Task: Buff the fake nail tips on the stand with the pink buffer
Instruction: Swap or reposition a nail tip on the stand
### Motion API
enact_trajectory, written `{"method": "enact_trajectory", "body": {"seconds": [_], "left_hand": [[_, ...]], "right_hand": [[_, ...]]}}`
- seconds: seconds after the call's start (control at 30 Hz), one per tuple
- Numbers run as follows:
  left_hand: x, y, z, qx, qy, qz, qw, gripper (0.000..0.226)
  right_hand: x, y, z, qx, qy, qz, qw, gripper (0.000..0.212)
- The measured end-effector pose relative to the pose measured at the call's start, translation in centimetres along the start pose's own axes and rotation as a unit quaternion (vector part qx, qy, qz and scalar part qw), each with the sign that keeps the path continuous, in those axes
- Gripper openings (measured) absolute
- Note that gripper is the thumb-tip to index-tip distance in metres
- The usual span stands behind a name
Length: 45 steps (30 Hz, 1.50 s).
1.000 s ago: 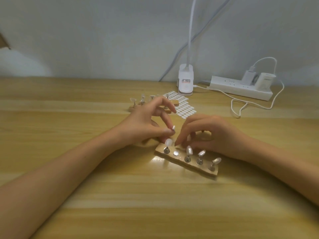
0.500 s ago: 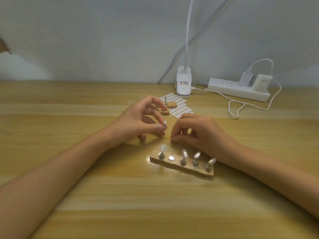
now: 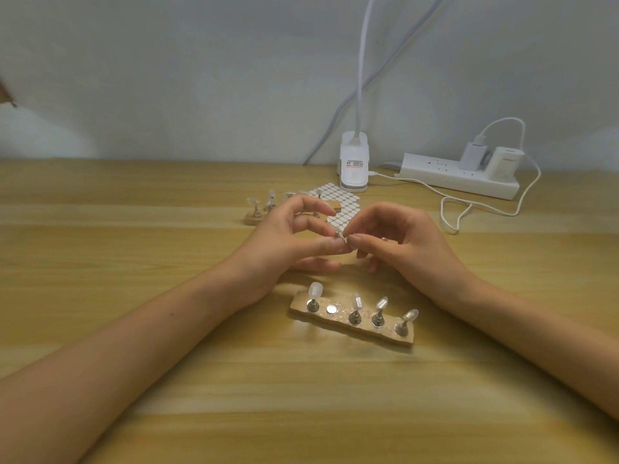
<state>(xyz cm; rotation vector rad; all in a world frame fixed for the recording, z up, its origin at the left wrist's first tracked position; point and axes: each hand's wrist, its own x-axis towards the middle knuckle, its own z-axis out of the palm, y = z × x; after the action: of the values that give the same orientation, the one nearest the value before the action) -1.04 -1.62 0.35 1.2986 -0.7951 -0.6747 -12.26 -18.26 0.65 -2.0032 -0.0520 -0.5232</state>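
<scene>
A wooden stand (image 3: pixel 351 318) carrying four nail tips and one bare magnet is sitting just in front of both hands. Above it, the left hand (image 3: pixel 288 239) is pinching a small metal peg (image 3: pixel 337 234) between thumb and forefinger, while the right hand (image 3: pixel 398 236) is nipping the peg's tip. Beyond the hands, a second stand (image 3: pixel 254 217) and sticker sheet (image 3: pixel 341 209) are lying.

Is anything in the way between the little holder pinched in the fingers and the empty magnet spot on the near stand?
Nothing visible blocks it. The holder is pinched between the left hand and right hand, above and behind the near stand. The empty magnet spot lies bare between two standing tips.
</scene>
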Motion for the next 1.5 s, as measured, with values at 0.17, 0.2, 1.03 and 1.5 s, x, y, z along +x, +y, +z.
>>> {"method": "enact_trajectory", "body": {"seconds": [0.17,0.2,1.03,1.5], "left_hand": [[0.2,-0.1,0.0,-0.038,0.005,-0.013,0.999,0.047],[0.2,-0.1,0.0,-0.04,0.005,-0.017,0.999,0.047],[-0.4,0.3,0.7,0.027,0.025,0.009,0.999,0.046],[-0.7,0.3,1.3,0.076,0.04,0.046,0.995,0.049]], "right_hand": [[0.0,0.2,0.0,-0.041,0.013,-0.021,0.999,0.003],[0.0,0.2,0.0,-0.046,0.013,-0.025,0.999,0.004],[-0.2,-0.6,-0.6,-0.055,0.062,-0.079,0.993,0.021],[-0.7,-0.9,0.1,0.017,0.028,-0.072,0.997,0.023]]}}
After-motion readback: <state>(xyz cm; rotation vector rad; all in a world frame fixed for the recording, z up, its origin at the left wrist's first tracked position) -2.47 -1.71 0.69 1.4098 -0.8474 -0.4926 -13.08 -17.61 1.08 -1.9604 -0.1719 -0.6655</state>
